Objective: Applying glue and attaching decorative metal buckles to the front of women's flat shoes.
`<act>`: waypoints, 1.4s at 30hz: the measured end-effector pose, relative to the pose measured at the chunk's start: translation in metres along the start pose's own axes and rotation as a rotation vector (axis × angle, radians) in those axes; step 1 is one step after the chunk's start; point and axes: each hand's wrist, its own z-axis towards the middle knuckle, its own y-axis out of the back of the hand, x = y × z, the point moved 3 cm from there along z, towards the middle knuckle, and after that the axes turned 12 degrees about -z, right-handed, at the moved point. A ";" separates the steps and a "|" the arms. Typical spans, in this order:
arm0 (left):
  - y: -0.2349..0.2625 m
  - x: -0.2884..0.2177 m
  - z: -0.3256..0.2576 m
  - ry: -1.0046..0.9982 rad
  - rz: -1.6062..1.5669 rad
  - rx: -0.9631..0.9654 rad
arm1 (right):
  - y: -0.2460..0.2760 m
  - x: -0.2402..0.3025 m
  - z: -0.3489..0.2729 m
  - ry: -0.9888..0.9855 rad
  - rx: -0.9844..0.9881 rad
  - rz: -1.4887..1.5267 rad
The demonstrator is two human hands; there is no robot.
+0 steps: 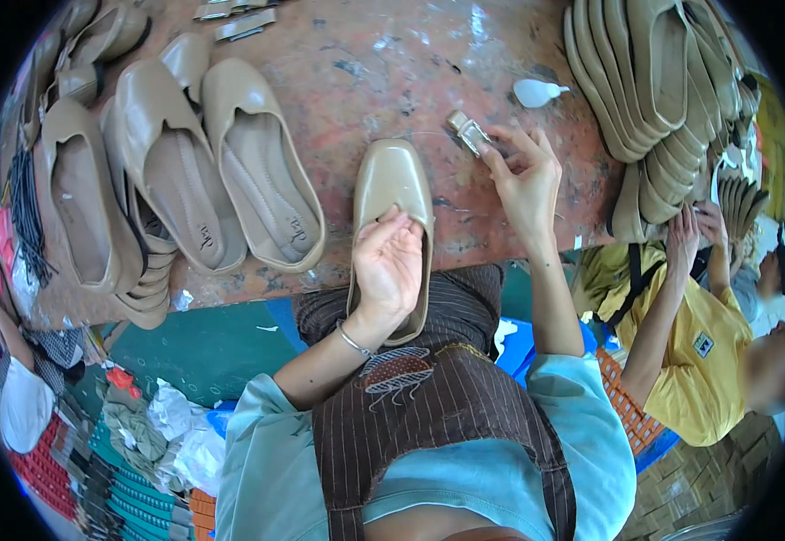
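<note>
A beige square-toed slip-on shoe (394, 171) stands in front of me at the table's near edge, toe pointing away and heel over my lap. My left hand (390, 266) lies over its opening, palm up, with fingers curled at the front of the opening. The fingertips are partly hidden there. To the right, thumb and fingers of my right hand (526, 176) pinch a small beige shoe ornament with a metal clasp (469, 132) just above the tabletop. A thin pale strand runs from near the ornament toward the shoe's toe.
Beige shoes (261, 171) stand in stacks on the left, and more beige shoes (667, 72) are piled at right. A white squeeze bottle (538, 92) lies beyond my right hand. Further ornaments (243, 22) sit at the far edge. A person in yellow (694, 352) works at right.
</note>
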 end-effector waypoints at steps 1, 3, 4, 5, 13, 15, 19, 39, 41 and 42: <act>0.001 0.000 0.001 0.012 0.005 -0.005 | 0.002 0.003 -0.002 0.081 -0.044 -0.147; 0.001 0.001 0.002 0.012 0.023 -0.048 | 0.003 0.001 -0.008 0.093 -0.079 -0.156; -0.001 0.000 0.000 -0.011 0.045 -0.058 | 0.000 0.003 -0.009 0.126 -0.102 -0.159; -0.008 0.003 -0.002 -0.012 0.046 -0.061 | 0.001 0.002 -0.012 0.153 -0.129 -0.166; 0.009 0.001 0.002 0.078 -0.160 0.135 | 0.006 0.004 -0.010 0.172 -0.126 -0.107; 0.004 0.004 0.001 0.055 -0.137 0.068 | 0.014 0.020 -0.013 0.269 -0.073 0.002; -0.001 0.003 0.000 0.022 -0.088 0.052 | 0.000 0.054 -0.029 0.534 0.086 -0.001; -0.007 0.005 0.000 0.079 -0.075 0.211 | -0.022 0.059 -0.034 0.643 0.102 -0.132; -0.009 0.006 -0.001 0.061 -0.067 0.186 | -0.022 0.059 -0.034 0.638 0.104 -0.129; -0.010 0.006 -0.001 0.044 -0.059 0.163 | -0.022 0.058 -0.034 0.633 0.105 -0.126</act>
